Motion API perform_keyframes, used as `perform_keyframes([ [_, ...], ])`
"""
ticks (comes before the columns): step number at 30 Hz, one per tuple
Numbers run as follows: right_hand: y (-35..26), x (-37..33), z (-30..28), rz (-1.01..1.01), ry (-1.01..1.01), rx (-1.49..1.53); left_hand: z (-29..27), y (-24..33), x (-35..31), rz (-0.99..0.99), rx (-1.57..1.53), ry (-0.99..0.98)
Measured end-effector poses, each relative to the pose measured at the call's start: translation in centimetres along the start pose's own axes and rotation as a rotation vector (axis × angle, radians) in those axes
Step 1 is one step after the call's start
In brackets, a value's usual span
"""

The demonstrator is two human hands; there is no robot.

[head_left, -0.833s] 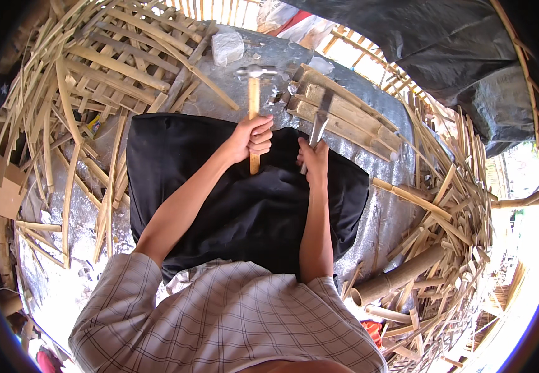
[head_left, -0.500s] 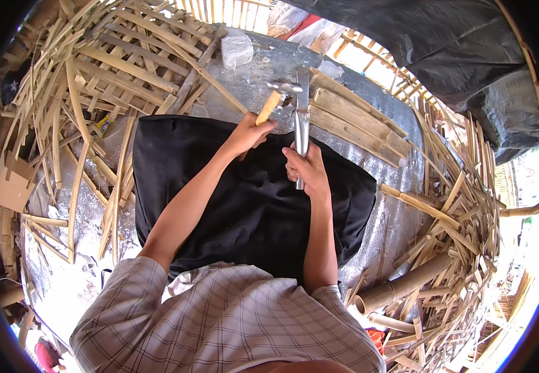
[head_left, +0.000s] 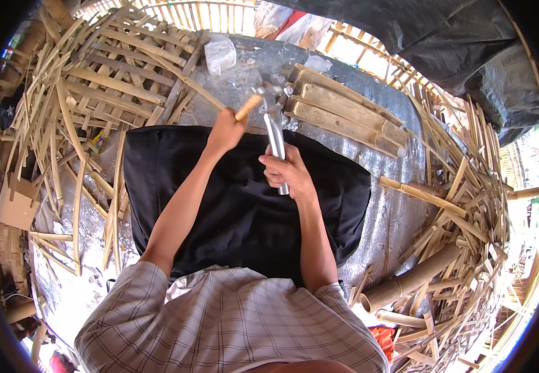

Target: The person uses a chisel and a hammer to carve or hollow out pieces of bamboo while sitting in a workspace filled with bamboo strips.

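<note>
My left hand (head_left: 224,135) grips a hammer by its wooden handle (head_left: 248,107). The blurred metal hammer head (head_left: 269,82) is close to the upper end of the tool in my right hand; I cannot tell whether they touch. My right hand (head_left: 289,173) is wrapped round the silver tube-shaped handle (head_left: 275,133) of a metal tool. Its upper end leans left and is smeared by motion. Both hands are above a black cloth (head_left: 219,205) spread before me.
Split bamboo pieces (head_left: 344,112) lie beyond the cloth, right of the tools. A white block (head_left: 221,56) sits at the far side. Woven bamboo slats (head_left: 120,74) are piled on the left, and a bamboo tube (head_left: 412,276) lies among strips on the right.
The metal tool in my right hand has tipped from nearly upright to leaning left. My left hand has turned the hammer handle to a flatter slant. The view has shifted slightly.
</note>
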State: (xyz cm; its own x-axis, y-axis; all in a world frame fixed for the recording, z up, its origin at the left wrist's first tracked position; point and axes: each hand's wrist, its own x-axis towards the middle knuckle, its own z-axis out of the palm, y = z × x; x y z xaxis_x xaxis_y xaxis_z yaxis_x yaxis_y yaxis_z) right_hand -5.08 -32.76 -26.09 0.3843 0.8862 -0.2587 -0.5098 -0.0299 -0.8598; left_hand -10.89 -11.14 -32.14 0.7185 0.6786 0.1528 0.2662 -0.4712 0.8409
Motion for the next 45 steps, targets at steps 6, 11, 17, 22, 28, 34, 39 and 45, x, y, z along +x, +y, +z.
perform_keyframes([
  [6,-1.0,-0.7,2.0,-0.332,0.014,-0.592,-4.1,-4.7,2.3,-0.563,-1.334,0.046],
  [11,-0.6,-0.3,2.1,-0.567,0.301,-0.781,-4.0,-1.4,0.8,-0.622,-1.320,-0.146],
  [17,0.7,1.5,0.4,-0.684,0.543,-1.033,-2.8,1.2,-0.6,-0.672,-1.223,-0.681],
  [22,1.1,1.9,-2.8,-0.404,0.743,-1.178,0.4,3.3,-4.0,-0.608,-1.054,-0.793],
  [28,2.2,3.1,-3.9,-0.268,0.791,-1.316,0.9,4.1,-5.3,-0.612,-1.034,-0.818],
  [34,2.7,4.5,-4.5,-0.228,0.976,-1.271,-0.1,4.2,-5.6,-0.578,-1.320,-0.802],
  [39,5.3,6.0,-11.4,0.027,0.943,-1.099,-3.9,5.3,-3.9,-0.115,-1.439,-0.666],
  [45,2.3,4.9,-3.5,-0.007,0.298,-0.213,-4.0,1.4,-3.1,-0.103,-0.990,-0.011],
])
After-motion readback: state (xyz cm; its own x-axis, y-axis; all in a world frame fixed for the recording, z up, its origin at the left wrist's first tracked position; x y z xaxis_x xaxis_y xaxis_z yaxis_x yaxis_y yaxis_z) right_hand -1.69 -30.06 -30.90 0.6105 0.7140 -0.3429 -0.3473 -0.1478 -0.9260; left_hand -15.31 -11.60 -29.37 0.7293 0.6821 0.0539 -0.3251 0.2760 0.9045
